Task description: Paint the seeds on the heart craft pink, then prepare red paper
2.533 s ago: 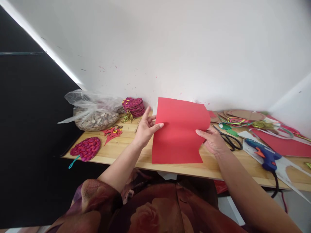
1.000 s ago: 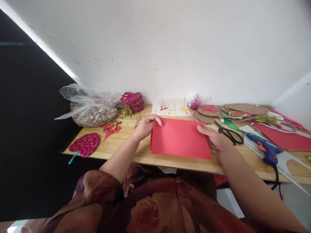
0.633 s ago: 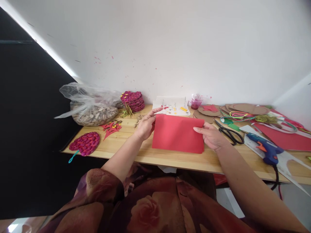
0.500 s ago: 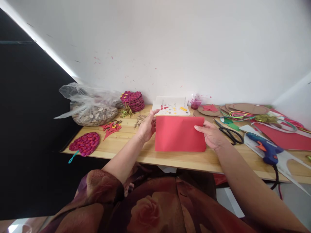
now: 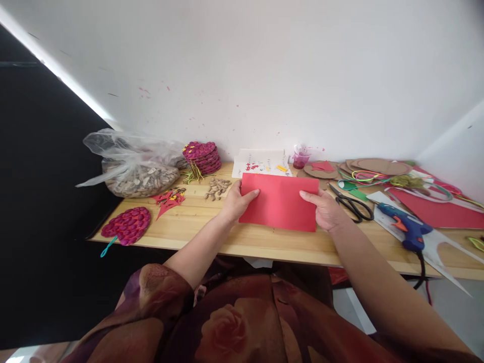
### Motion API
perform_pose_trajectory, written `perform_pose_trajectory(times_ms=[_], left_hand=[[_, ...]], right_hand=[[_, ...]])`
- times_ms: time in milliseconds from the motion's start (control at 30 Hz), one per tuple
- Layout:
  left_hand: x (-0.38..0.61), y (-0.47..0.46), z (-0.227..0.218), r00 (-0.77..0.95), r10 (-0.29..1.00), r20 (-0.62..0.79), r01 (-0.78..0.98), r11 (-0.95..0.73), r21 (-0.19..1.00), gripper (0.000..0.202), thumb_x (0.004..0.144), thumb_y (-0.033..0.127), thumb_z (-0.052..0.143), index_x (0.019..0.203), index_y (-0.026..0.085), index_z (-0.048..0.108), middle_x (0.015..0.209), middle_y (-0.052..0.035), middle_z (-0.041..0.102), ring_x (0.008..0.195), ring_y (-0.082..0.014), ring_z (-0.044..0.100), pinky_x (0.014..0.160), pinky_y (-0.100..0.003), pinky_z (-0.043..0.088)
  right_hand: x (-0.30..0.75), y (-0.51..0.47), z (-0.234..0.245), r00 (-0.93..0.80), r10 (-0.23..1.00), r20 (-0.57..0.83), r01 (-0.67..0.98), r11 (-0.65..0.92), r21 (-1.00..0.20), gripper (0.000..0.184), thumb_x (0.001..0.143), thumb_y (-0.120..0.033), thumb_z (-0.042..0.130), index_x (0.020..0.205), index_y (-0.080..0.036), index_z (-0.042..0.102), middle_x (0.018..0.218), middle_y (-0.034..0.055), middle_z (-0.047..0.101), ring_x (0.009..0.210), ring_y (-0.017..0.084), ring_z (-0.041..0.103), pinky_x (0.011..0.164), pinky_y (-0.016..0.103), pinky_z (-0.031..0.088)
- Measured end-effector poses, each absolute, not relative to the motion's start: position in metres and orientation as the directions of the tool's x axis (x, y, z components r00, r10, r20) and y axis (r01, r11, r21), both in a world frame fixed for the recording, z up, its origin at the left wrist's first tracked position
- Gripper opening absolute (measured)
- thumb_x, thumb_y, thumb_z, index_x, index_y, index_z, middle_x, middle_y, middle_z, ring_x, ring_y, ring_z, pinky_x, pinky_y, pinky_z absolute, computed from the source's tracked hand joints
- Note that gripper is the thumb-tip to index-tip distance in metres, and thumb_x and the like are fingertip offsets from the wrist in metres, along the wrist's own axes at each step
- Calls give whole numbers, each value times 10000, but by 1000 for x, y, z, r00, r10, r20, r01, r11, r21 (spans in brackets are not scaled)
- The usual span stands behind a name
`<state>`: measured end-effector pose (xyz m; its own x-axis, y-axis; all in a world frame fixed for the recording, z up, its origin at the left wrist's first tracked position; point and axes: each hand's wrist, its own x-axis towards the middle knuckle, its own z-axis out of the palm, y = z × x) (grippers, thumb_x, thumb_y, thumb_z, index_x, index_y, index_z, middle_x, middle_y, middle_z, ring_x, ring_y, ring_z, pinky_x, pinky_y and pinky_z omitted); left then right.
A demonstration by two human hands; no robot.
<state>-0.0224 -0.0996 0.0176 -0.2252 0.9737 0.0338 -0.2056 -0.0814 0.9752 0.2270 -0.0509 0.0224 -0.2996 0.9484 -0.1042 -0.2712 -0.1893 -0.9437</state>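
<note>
A plain red sheet of paper [image 5: 279, 204] is held up over the front of the wooden table. My left hand [image 5: 239, 202] grips its left edge, thumb on the near face and fingers behind. On the opposite edge my right hand [image 5: 325, 207] pinches the paper the same way. Black-handled scissors [image 5: 355, 207] lie just right of my right hand. Beyond my left hand is a small heap of peanuts [image 5: 218, 188]. Behind the red sheet lies white paper [image 5: 260, 157] with small red and yellow stars on it.
At left are a bag of shells [image 5: 141, 176], a purple heart-shaped piece [image 5: 130, 225], red scraps [image 5: 169, 202] and stacked purple discs [image 5: 204, 157]. At right are cardboard discs [image 5: 381, 165], coloured cords [image 5: 365, 177] and a blue glue gun [image 5: 410, 229]. A purple cup [image 5: 301, 160] stands by the wall.
My left hand has closed on the left edge of the red sheet, its thumb now over the front. The sheet has risen slightly and tilted. The whole view has shifted a little.
</note>
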Motion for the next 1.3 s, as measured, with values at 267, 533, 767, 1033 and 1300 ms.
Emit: perform_pose_trajectory(times_ms=[267,533,767,1033,1300], left_hand=[[-20,-91,16,-247,969,16,-218,-72,973,539,752,435,886,1156,204,613,1056,-99,791,905,-244,755,801,-362,612],[-44,-103,21,-189,982,8,-217,-50,975,725,885,787,546,1206,155,698,840,-87,751,736,-208,718,611,-290,566],[-55,-106,18,-209,743,636,494,-481,724,713,924,402,670,1565,208,426,1445,-199,598,1256,-287,603,924,-392,569],[-44,-123,54,224,570,791,723,-641,257,186,891,308,748,1068,315,801,1380,-80,699,1434,-349,459,1205,-520,301],[-32,-126,59,-200,809,553,355,-466,810,219,802,459,848,857,249,818,892,-62,800,873,-267,710,906,-422,537]], right_hand=[[228,-51,21,-301,939,-168,-247,-247,-937,358,645,-314,928,959,-288,760,1058,51,829,1091,371,762,900,531,664],[232,-43,21,-288,943,-167,-329,-261,-907,339,721,-336,855,1039,-295,744,1127,41,820,1180,346,737,987,526,648],[237,-40,20,-334,925,-180,-369,-304,-878,272,793,-302,799,1051,-260,726,1048,58,834,1105,323,773,992,530,646],[237,-45,21,-435,845,-311,-272,-452,-850,206,775,-254,816,967,-225,743,942,87,836,927,321,808,875,490,685],[239,-39,21,-335,934,-127,-322,-240,-916,447,866,-701,652,1035,-296,738,1059,60,827,1109,292,764,928,441,648]])
